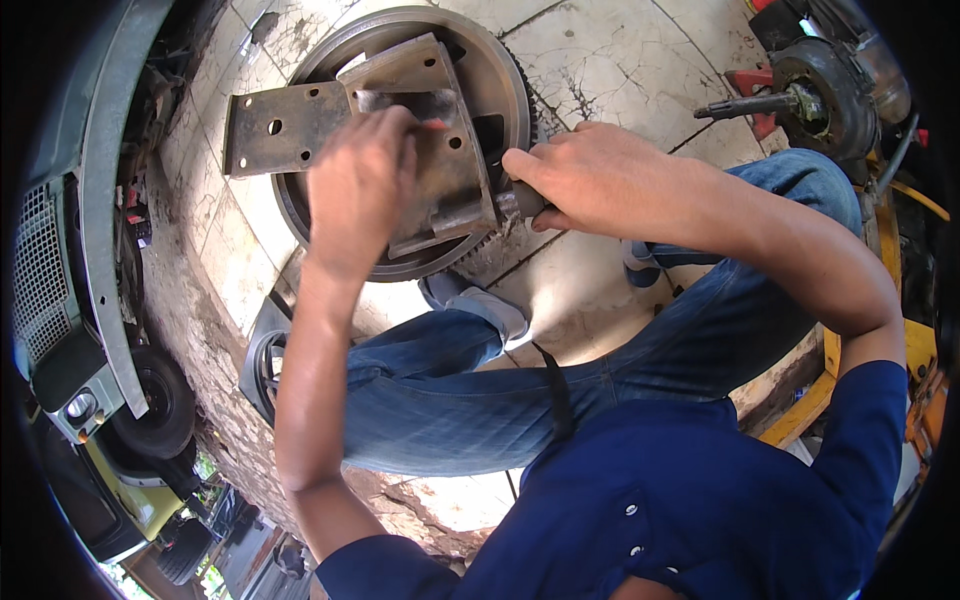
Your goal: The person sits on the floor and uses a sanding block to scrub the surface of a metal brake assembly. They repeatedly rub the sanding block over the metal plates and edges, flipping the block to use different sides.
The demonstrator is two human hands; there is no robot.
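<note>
Nearest, bent knees in blue denim sit above a cracked, pale tiled floor. Beyond them the left hand lies on a rusty, drilled steel bracket, fingers curled and pinching something small and reddish at their tips. The bracket rests across a round, toothed flywheel, its long axis running left to right. The right hand, just right of the bracket, has its grip pressed together around a dark cylindrical handle touching the bracket's lower right corner. Farther right lies a shafted hub.

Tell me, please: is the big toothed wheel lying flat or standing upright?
Lying flat: the toothed wheel rests face-down on the tiled floor, under the rusty bracket.
</note>
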